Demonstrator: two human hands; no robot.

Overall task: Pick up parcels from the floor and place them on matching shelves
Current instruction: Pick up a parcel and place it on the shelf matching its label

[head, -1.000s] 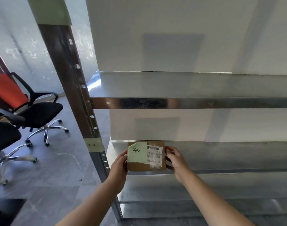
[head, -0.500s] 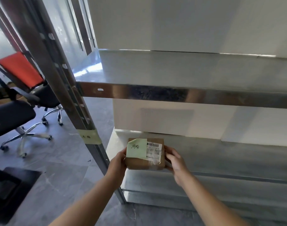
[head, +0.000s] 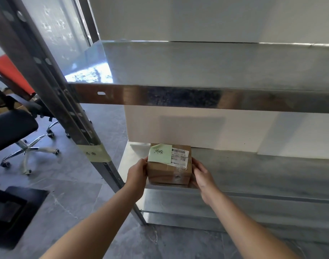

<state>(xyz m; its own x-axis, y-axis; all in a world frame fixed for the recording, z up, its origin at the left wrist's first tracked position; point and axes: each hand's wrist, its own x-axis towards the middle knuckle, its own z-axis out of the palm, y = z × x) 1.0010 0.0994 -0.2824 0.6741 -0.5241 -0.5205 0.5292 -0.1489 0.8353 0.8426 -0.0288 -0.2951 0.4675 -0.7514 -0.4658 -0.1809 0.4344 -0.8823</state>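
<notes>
A small brown cardboard parcel (head: pixel 169 171) with a green handwritten note and a white barcode label sits on the left end of the lower metal shelf (head: pixel 253 171). My left hand (head: pixel 137 174) grips its left side. Its right side is held by my right hand (head: pixel 203 176). A green tape label (head: pixel 94 153) with handwriting is stuck on the shelf's upright post, level with this shelf.
An upper metal shelf (head: pixel 197 71) juts out above my hands. The steel post (head: pixel 53 86) slants down at left. Office chairs, one black (head: pixel 12 128) and one with a red back (head: pixel 12 73), stand on the grey floor at left. A black mat (head: pixel 14 212) lies lower left.
The parcel has moved forward and now rests on the lower shelf, with both hands still on its sides. My view has shifted down and closer to the rack.
</notes>
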